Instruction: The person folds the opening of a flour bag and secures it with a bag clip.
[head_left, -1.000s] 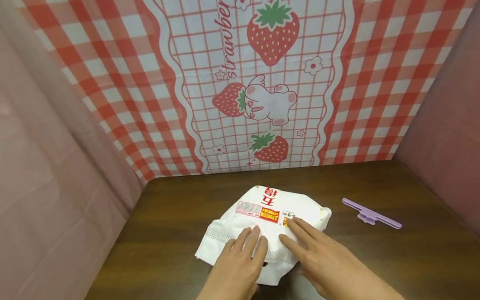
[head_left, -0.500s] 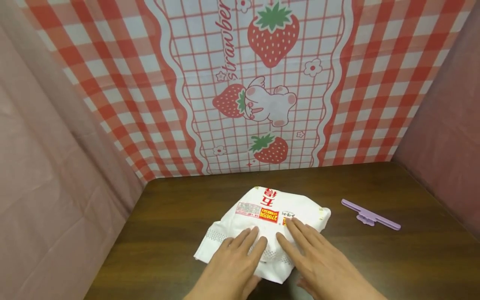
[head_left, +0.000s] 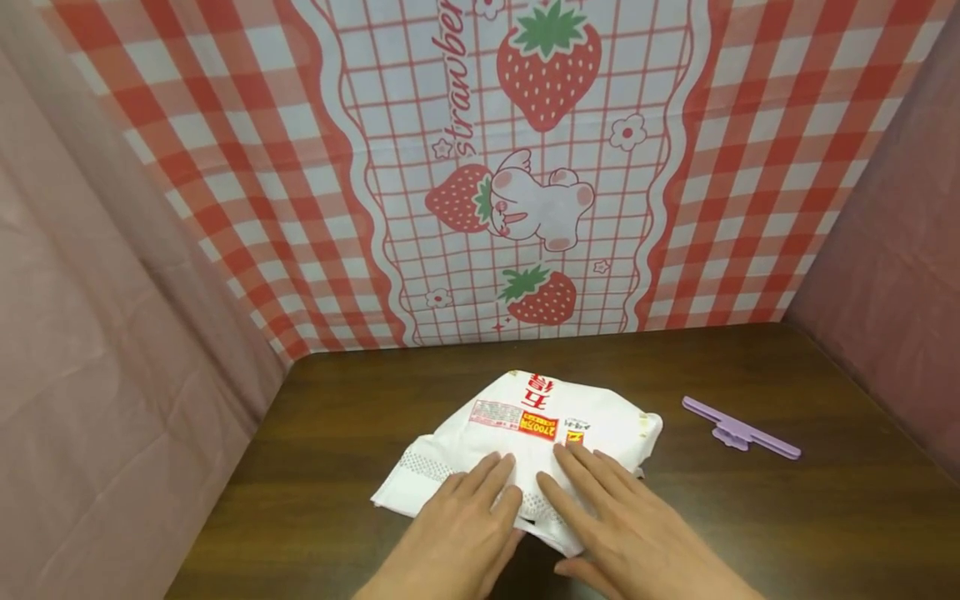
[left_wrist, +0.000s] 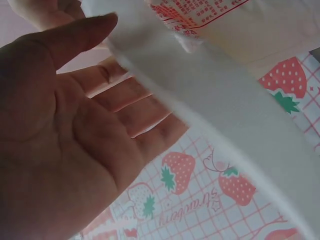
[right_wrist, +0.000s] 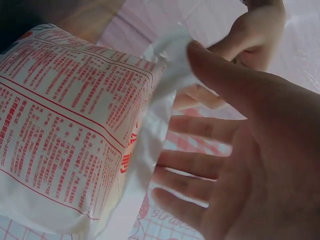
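Observation:
A white bag with red and yellow print lies on the table in the head view, its dotted open edge toward me. My left hand rests straight fingers on the near left part. Beside it, my right hand lays its fingers on the near right part. Seen from the left wrist, the fingers pass behind the white edge strip, with the thumb in front. The right wrist view shows the bag's printed underside and my right thumb at the folded strip.
A purple sealing clip lies to the right of the bag on the dark wooden table. Behind the table hangs a red checked strawberry cloth. Pink curtains close off both sides.
Both hands have slid slightly left, the right hand more and also toward me. The bag's left corner has spread outward, and its near flap has tucked in. The clip stays in place.

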